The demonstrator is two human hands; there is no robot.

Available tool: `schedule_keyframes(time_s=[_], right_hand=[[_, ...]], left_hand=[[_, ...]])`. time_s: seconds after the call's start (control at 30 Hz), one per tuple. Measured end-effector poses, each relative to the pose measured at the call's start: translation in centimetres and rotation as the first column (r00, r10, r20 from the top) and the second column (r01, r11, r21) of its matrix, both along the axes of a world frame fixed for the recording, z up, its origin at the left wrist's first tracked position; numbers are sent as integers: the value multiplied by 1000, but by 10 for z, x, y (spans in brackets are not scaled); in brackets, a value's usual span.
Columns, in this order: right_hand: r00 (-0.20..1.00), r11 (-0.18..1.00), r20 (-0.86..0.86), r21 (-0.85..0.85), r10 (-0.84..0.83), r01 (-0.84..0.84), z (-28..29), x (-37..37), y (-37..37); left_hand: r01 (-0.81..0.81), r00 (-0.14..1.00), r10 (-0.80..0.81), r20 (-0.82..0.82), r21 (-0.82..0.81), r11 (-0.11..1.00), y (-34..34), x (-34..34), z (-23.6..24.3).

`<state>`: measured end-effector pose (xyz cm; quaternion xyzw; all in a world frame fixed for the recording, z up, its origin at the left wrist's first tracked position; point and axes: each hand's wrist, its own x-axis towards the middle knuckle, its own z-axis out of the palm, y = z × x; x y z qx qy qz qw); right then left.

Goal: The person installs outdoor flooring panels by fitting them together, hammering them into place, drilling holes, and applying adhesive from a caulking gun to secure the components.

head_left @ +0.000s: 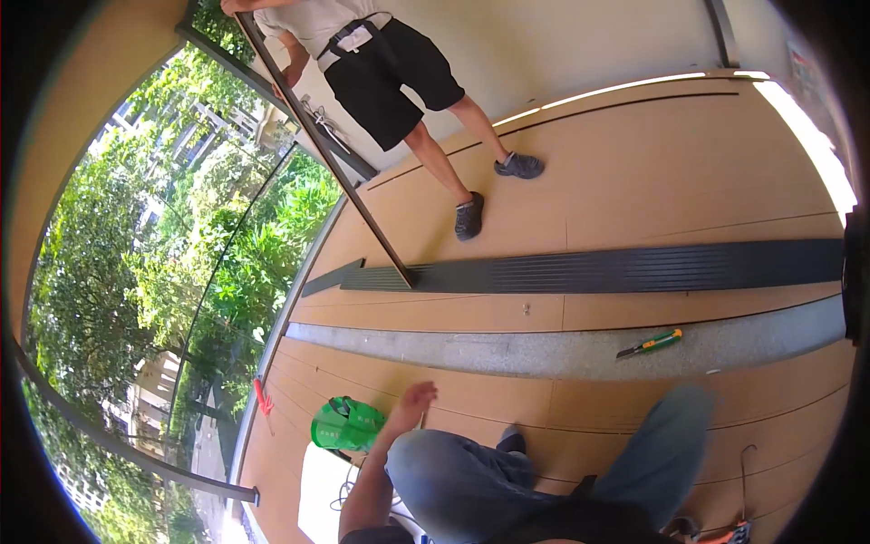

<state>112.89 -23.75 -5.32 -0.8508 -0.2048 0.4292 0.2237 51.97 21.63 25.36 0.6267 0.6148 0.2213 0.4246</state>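
Note:
My left hand (416,404) is raised beside my bent left knee, fingers loosely bent and a little apart, with no held thing that I can make out. Just left of it stands a green bag (347,423), the thing nearest to it. My right hand is out of view. Beyond my knees a cutter knife (650,344) with a green and yellow handle lies on a grey strip (507,352) of the floor. Across from me a person in black shorts (390,77) holds a long dark bar (337,170) aslant, its lower end at the dark grooved planks (580,271).
A red-handled tool (261,396) lies by the glass at the left. Near the green bag is a white board or box (319,494) with cables. An orange-handled tool with a thin hooked rod (745,485) is at the lower right. Brown boards (689,172) cover the floor.

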Motion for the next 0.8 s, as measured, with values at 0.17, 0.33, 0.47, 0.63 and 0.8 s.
schedule_keyframes(time_s=[0.17,0.33,0.47,0.63,0.8], right_hand=[[997,997,12,-6,-78,78,18,-14,12],[1000,996,-13,88,-17,18,24,-9,95],[1000,988,11,156,-19,17,53,4,147],[995,987,-50,128,-90,95,29,9,203],[984,988,-108,-76,-141,133,16,-17,176]], left_hand=[[383,910,-201,-363,921,71,-22,215,333],[648,614,-245,-750,657,-385,-58,267,393],[657,553,-348,-757,653,-376,-59,284,392],[628,598,-515,-615,758,-176,-60,304,336],[613,651,-545,-527,789,-31,-29,309,286]])
